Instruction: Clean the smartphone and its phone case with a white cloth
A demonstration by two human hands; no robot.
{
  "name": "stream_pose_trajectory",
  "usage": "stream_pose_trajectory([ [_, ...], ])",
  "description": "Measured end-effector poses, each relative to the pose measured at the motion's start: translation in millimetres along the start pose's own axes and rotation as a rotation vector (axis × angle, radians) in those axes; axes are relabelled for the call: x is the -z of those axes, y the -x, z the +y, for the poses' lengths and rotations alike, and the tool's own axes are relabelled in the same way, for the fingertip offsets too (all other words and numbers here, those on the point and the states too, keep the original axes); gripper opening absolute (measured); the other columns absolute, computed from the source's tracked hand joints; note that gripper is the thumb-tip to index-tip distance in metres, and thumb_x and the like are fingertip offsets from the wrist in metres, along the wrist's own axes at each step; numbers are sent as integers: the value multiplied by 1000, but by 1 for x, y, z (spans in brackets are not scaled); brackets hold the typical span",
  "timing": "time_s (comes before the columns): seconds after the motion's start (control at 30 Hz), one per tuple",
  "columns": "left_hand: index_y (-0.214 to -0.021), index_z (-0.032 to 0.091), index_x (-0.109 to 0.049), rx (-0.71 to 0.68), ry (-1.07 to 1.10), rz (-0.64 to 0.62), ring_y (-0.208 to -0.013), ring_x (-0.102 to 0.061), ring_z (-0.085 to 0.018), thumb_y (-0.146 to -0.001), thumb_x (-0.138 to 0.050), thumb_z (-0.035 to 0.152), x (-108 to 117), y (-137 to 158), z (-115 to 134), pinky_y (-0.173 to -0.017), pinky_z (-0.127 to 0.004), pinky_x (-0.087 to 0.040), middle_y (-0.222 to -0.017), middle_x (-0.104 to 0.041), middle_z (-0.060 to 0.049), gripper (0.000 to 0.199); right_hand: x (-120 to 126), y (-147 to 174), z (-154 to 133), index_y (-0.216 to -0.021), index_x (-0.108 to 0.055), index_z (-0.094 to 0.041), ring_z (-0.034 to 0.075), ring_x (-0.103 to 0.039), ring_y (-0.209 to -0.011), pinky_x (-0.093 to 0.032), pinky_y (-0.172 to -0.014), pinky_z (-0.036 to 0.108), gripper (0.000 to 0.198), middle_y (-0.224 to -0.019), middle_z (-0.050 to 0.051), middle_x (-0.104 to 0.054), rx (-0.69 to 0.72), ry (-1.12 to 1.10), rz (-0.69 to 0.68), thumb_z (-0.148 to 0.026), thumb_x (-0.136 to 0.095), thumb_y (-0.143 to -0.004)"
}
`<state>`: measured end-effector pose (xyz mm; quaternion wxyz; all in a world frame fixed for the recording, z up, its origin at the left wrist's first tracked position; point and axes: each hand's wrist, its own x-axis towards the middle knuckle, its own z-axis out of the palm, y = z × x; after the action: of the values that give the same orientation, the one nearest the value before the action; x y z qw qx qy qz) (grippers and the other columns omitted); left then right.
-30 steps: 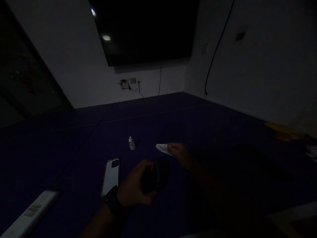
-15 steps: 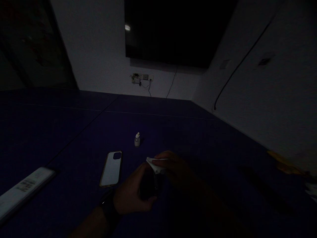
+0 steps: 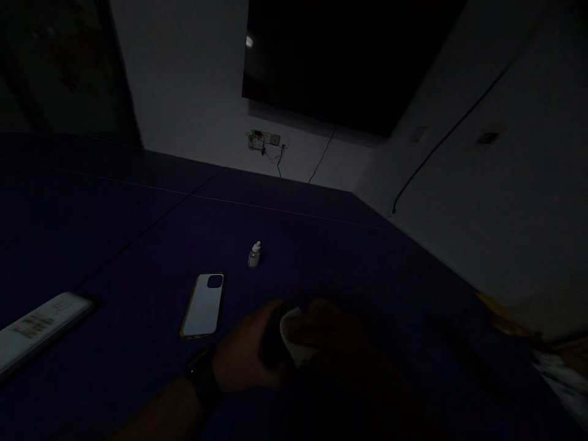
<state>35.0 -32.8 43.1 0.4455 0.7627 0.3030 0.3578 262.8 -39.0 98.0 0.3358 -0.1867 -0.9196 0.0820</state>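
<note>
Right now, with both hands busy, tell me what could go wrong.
The dark object could slip if the left hand loosens while the right hand holds the white cloth against it. The small bottle, standing upright beyond the hands, might tip if knocked.

I am working in deep gloom; my right hand [image 3: 324, 326] is looking dark and blurred, a small glare is showing on the black screen [image 3: 349, 61], and the bottle [image 3: 254, 256] is casting a faint shadow.

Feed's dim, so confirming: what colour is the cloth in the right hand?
The cloth looks white; best seen in the head view.
</note>
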Motion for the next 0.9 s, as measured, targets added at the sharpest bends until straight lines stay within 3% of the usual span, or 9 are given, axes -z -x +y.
stream_pose_trajectory([
  [0.13, -134, 24, -46, -11, 9, -18, -105, -68, -28, -63, -79, 20, 0, 0, 1, -88, -39, -55, -121, -69, -7, 78, 0, -2, 1, -145, -51, -30, 19, -70, -101, -52, -91, 35, 42, -117, 6, -76, 40, -9, -35, -39, -47, -104],
  [0.27, -139, 24, -44, -82, 17, -21, -115, -65, -30, -69, -76, 20, 2, -3, 3, -97, -42, -53, -131, -65, -9, 77, -8, -15, 13, -130, -65, -29, 20, -71, -104, -52, -96, 39, 32, -118, 7, -76, -248, 63, 70, -32, -46, -105],
  [0.33, -138, 25, -45, -84, 15, -22, -116, -65, -30, -69, -75, 20, 2, -3, 3, -98, -43, -52, -131, -66, -9, 75, -10, -17, 18, -126, -68, -28, 20, -73, -100, -53, -92, 38, 31, -115, 7, -77, -321, 69, 101, -31, -46, -105],
  [0.63, -136, 23, -46, -24, -22, -20, -105, -68, -28, -66, -76, 21, 2, -1, 2, -91, -40, -55, -120, -69, -7, 76, 0, 7, 2, -141, -54, -31, 20, -71, -89, -53, -80, 36, 39, -107, 6, -78, 2, 67, 43, -34, -46, -103],
  [0.77, -137, 24, -45, -55, -5, -35, -110, -66, -28, -64, -77, 19, 2, -1, 0, -94, -40, -53, -122, -68, -7, 80, 1, 7, -9, -149, -45, -30, 21, -72, -93, -52, -85, 38, 44, -108, 6, -78, 31, 141, 38, -37, -43, -106],
  [0.9, -140, 23, -43, -54, -12, -29, -112, -65, -29, -65, -77, 18, 1, 0, -1, -97, -43, -52, -126, -67, -8, 83, -1, 1, -2, -141, -56, -29, 21, -71, -94, -51, -89, 37, 39, -109, 6, -78, 10, 141, -14, -38, -43, -105],
])
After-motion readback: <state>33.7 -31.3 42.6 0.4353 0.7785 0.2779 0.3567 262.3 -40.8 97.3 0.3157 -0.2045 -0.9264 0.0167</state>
